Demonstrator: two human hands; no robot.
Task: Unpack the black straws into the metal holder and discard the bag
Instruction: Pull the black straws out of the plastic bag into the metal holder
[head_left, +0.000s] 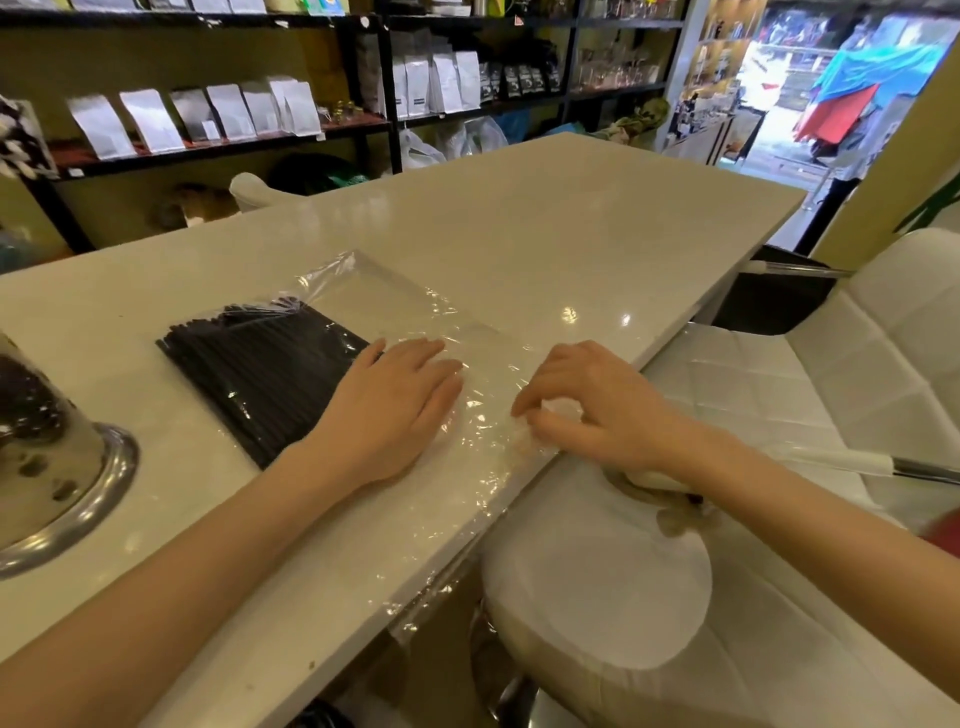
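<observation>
A flat bundle of black straws (260, 369) lies on the white counter (545, 228). A clear plastic bag (395, 301) spreads over the counter beside the bundle and hangs over the front edge. My left hand (395, 410) rests flat, palm down, on the bag at the straws' right end, fingers together. My right hand (587, 400) pinches crumpled bag plastic at the counter's edge. The metal holder (57, 467) stands at the far left, shiny, with a wide round base; its top is cut off by the frame.
White padded stools (597, 582) stand right below the counter's front edge, one with a chrome armrest (914, 467). Black shelves (208, 150) with white pouches line the far wall behind the counter. An open doorway (810, 104) is at the far right.
</observation>
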